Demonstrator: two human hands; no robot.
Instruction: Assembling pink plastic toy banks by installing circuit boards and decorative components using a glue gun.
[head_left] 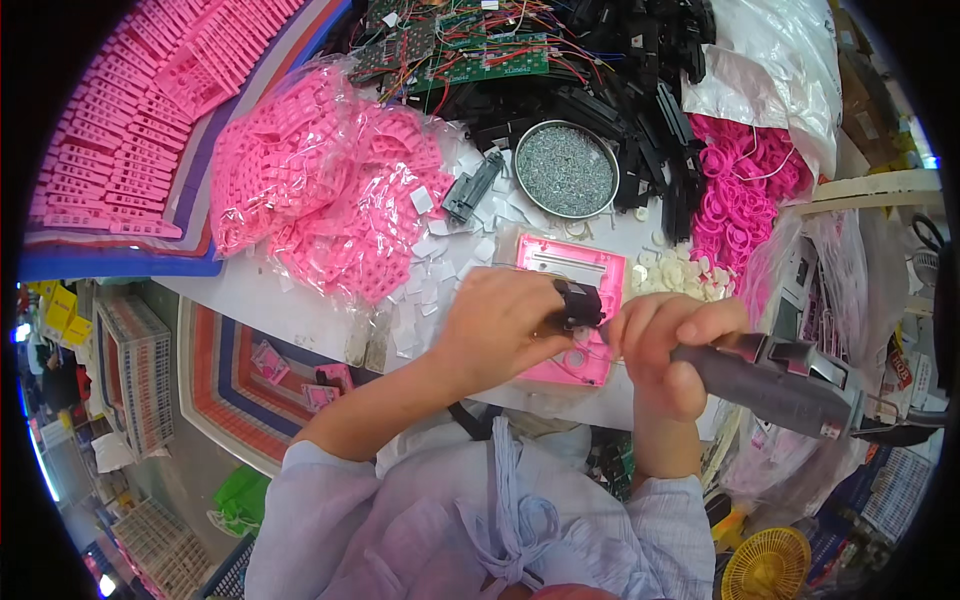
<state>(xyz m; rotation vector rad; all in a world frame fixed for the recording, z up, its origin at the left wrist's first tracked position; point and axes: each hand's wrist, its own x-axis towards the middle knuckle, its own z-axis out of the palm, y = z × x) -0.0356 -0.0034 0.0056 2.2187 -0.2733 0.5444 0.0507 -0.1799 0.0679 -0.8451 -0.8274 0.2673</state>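
Observation:
My left hand grips a small black plastic part above the table. In my right hand is a grey electric screwdriver, lying sideways with its front end toward the black part; whether its tip touches cannot be made out. Under both hands a pink plastic casing lies open on the table, partly hidden by the fingers. Just beyond the casing stands a round metal tin full of small screws. A dark grey plastic part rests left of the tin.
Bags of pink parts lie left, by a crate of pink casings. Wired green circuit boards and black parts pile up at the back. Pink rings and cream pieces sit right. White squares are scattered about.

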